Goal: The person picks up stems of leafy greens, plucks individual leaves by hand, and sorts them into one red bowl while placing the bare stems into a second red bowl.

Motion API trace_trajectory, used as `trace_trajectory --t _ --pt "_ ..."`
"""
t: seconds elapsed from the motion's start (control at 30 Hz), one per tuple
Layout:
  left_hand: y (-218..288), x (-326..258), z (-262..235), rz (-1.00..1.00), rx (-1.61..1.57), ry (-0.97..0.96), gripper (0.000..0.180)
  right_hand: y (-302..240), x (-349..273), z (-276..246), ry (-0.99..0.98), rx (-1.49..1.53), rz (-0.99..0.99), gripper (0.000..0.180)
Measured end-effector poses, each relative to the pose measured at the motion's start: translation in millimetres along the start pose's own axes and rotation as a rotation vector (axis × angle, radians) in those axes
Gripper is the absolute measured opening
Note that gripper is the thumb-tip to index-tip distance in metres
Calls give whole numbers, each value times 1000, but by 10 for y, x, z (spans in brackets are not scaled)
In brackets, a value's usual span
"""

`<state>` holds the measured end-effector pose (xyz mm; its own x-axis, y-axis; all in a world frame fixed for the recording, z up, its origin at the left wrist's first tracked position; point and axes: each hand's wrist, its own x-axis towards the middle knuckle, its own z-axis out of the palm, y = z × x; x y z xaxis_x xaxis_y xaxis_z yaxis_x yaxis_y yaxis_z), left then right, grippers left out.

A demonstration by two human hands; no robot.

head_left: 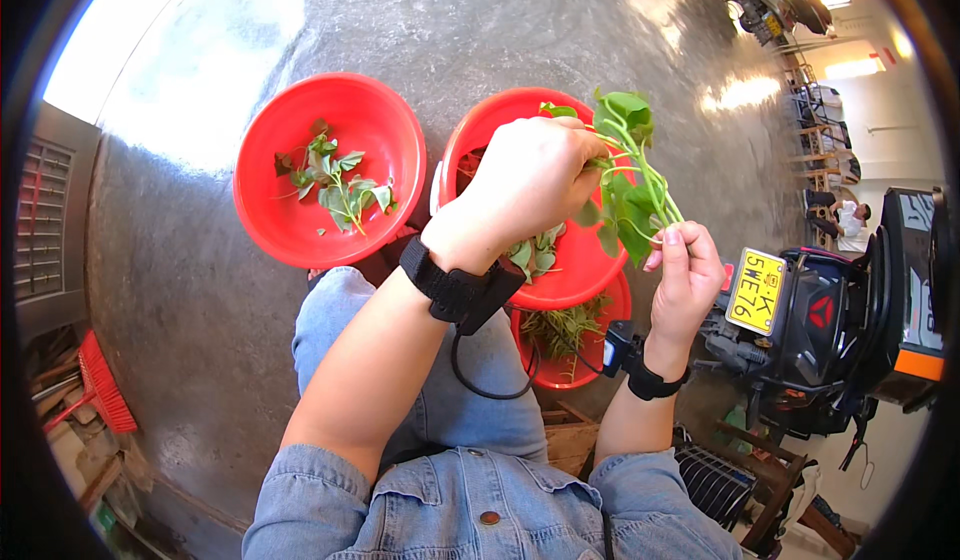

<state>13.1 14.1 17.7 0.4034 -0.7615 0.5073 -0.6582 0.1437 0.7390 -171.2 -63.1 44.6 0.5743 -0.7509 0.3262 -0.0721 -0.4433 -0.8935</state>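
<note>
My left hand (pixel 535 180) is closed around the upper part of a leafy green sprig (pixel 628 175), over the middle red basin (pixel 490 125). My right hand (pixel 688 278) pinches the lower end of the same sprig's stems between thumb and fingers. Each wrist wears a black strap with a cable. Picked green leaves lie in the left red basin (pixel 300 230). More leaves show in the middle basin under my left hand. A third red basin (pixel 618 310) below it holds thin green stems.
The basins stand on a grey concrete floor (pixel 200 290). A parked scooter with a yellow plate (pixel 820 330) stands close at my right. A red broom (pixel 100 385) lies at the lower left, a wooden crate (pixel 570 440) by my knee. A person sits far right.
</note>
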Motion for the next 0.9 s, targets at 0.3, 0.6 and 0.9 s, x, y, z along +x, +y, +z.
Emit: trace_trajectory --t 0.3,0.6,0.9 --pt "-56 8 47 -33 93 -30 15 87 -33 -41 -79 -260 -113 11" --pt "4 -5 65 -664 -815 153 16 -66 -79 135 -189 -341 -167 7" --pt "-57 -52 68 127 78 150 15 5 -33 -119 -163 -252 -55 13"
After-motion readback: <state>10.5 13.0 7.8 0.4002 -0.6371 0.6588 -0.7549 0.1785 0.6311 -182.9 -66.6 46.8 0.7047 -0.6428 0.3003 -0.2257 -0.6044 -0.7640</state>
